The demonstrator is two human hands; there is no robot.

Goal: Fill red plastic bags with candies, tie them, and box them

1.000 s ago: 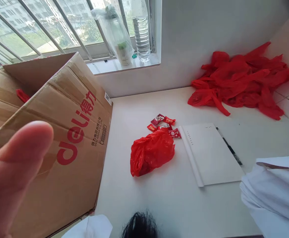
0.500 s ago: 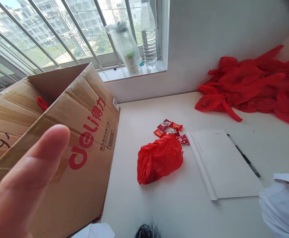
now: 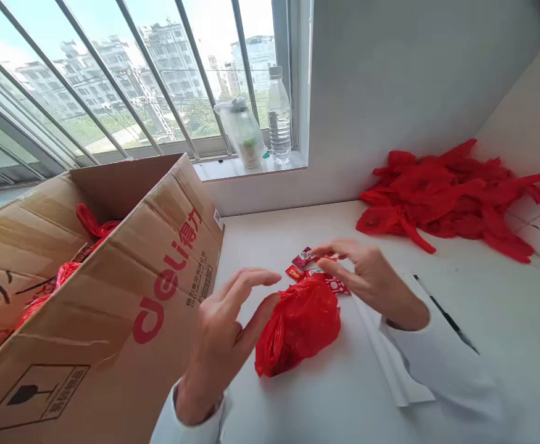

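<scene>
On the white table lies a filled red plastic bag [image 3: 303, 327], crumpled and rounded. Several small red wrapped packets [image 3: 303, 259] sit just behind it, partly covered by the bag and a hand. My left hand [image 3: 235, 320] is at the bag's left side, fingers apart and curved, with the thumb in front of the bag's edge; whether it touches I cannot tell. My right hand [image 3: 357, 271] reaches in from the right over the packets, thumb and fingers apart, holding nothing visible.
A large cardboard box [image 3: 172, 271] with red bags inside stands at the left. Under my right sleeve is a white paper pad [image 3: 381, 351], with a black pen [image 3: 445, 314] beside it. A heap of red bags [image 3: 440, 191] lies back right. A water bottle [image 3: 279, 117] and a wrapped cup [image 3: 246, 139] stand on the windowsill.
My left hand has moved from over the box to the red bag's left side. My right hand has come into view above the packets. The camera view has tilted up a little.
</scene>
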